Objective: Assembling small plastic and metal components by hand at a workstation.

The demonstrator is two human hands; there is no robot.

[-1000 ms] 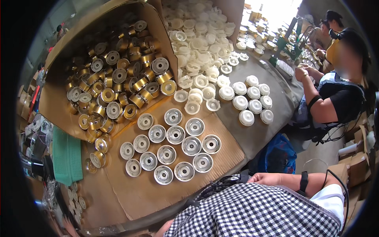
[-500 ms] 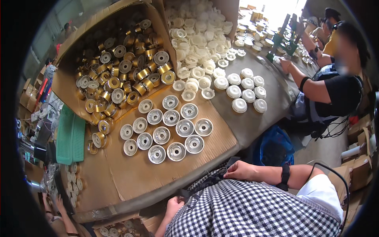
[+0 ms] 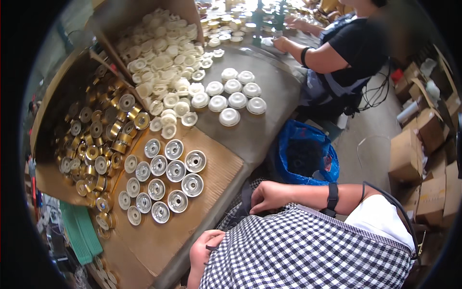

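My right hand (image 3: 268, 196) is closed at the front of my waist, pinching a dark strap (image 3: 246, 198) against the black-and-white checked apron (image 3: 298, 241). Lower and to the left, my left hand (image 3: 206, 246) is curled against the apron, a thin black strap end (image 3: 211, 248) showing at its fingers. Beyond both hands, several silver round metal cups (image 3: 157, 189) with centre holes stand in rows on a flat cardboard sheet (image 3: 211, 166). Behind them sits a group of white round caps (image 3: 233, 86) on the grey tabletop (image 3: 274, 77).
A cardboard box (image 3: 45, 180) of gold-rimmed metal parts (image 3: 91, 152) lies at left, near a green plastic basket (image 3: 79, 229). White plastic rings (image 3: 163, 53) are heaped at the back. A blue bag (image 3: 284, 164) stands right of the table. A co-worker (image 3: 356, 53) sits beyond; cartons (image 3: 414, 159) are stacked far right.
The view has swung right, so the table and its parts shift left. My right hand still grips at the waist; my left hand shows more fully, with the strap end visible.
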